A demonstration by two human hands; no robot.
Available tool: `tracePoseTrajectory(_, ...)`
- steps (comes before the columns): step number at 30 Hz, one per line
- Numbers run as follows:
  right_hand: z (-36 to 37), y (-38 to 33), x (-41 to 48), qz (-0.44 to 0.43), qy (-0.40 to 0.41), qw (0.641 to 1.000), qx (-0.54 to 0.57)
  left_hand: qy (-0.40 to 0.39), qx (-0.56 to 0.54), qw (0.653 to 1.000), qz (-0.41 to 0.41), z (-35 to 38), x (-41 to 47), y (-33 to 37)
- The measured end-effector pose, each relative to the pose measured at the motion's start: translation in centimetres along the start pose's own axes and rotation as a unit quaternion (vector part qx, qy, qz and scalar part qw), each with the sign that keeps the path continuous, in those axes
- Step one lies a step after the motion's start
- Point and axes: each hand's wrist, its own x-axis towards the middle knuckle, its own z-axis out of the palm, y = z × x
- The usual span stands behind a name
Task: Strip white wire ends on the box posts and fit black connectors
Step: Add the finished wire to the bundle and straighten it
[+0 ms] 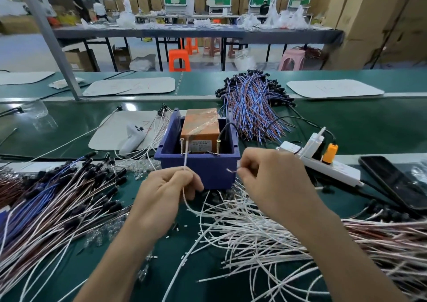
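Head: left hand [168,186] and right hand [265,174] pinch wires [184,197] near box [208,172].

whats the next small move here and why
Probably ease the left hand up so its white wire touches the left post: the wire's tip stands right by that post, while the right hand only pinches a short bit.

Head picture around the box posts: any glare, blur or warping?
Head view: metal posts in the blue plastic box read sharp; the thin white wire in the left hand is slightly smeared; glare streaks the glossy green belt; frame edges bow.
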Motion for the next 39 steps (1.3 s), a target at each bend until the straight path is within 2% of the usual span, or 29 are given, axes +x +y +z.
tracePoseTrajectory(3, -1.9, 0.7, -1.2, -0.024, -0.066, 0.997, -0.042, 0.025, -0.059, 0.998, 0.0, -0.2, 0.0, 0.8)
tracePoseTrajectory(5, -3.8, 1.4, -1.9, -0.025, -0.081, 0.993, -0.078, 0.001, -0.158, 0.987, -0.025, 0.3, -0.3, 2.1)
tracePoseTrajectory(7, -6.2, 2.4, -2.3, -0.029, -0.079, 0.986, -0.141, -0.029, -0.25, 0.967, -0.048, 1.7, -0.6, 3.3)
tracePoseTrajectory(11, -11.4, 5.2, -3.0, -0.049, -0.036, 0.96, -0.274, -0.094, -0.318, 0.938, -0.102, 6.1, -0.7, 4.9)
tracePoseTrajectory(15, -14.9, 9.2, -5.0, -0.006, -0.061, 0.959, -0.277, -0.18, -0.402, 0.876, -0.197, 10.8, -0.8, 5.0)
tracePoseTrajectory(17, -14.7, 11.5, -6.7, 0.021, -0.091, 0.958, -0.27, -0.213, -0.399, 0.862, -0.229, 12.8, -1.1, 4.3)
tracePoseTrajectory(19, -13.3, 13.7, -8.7, 0.03, -0.11, 0.972, -0.206, -0.22, -0.372, 0.866, -0.251, 14.2, -1.5, 3.3)
tracePoseTrajectory(21, -11.3, 15.1, -10.9, 0.048, -0.114, 0.985, -0.12, -0.209, -0.319, 0.892, -0.244, 14.6, -1.8, 2.3)
tracePoseTrajectory(25, -7.7, 17.3, -13.5, 0.078, -0.069, 0.994, -0.017, -0.202, -0.11, 0.964, -0.135, 13.2, -2.4, 1.0)
tracePoseTrajectory(29, -6.7, 17.2, -13.7, 0.016, -0.071, 0.997, 0.0, -0.118, 0.087, 0.989, -0.024, 10.2, -2.9, 0.6)
tracePoseTrajectory(31, -6.0, 16.7, -13.8, -0.021, -0.093, 0.995, -0.008, -0.091, 0.18, 0.979, 0.014, 9.3, -3.0, 0.8)
tracePoseTrajectory(33, -5.3, 16.1, -13.9, -0.056, -0.105, 0.993, -0.011, -0.101, 0.226, 0.968, 0.042, 9.4, -3.2, 1.0)
tracePoseTrajectory(35, -4.8, 15.7, -13.8, -0.101, -0.101, 0.989, -0.025, -0.14, 0.248, 0.954, 0.099, 10.5, -3.3, 1.2)
tracePoseTrajectory(37, -4.6, 15.2, -13.6, -0.136, -0.094, 0.985, -0.044, -0.209, 0.28, 0.922, 0.164, 12.5, -3.5, 1.6)
tracePoseTrajectory(39, -4.9, 15.0, -13.7, -0.129, -0.08, 0.988, -0.038, -0.262, 0.305, 0.892, 0.205, 15.1, -3.5, 1.8)
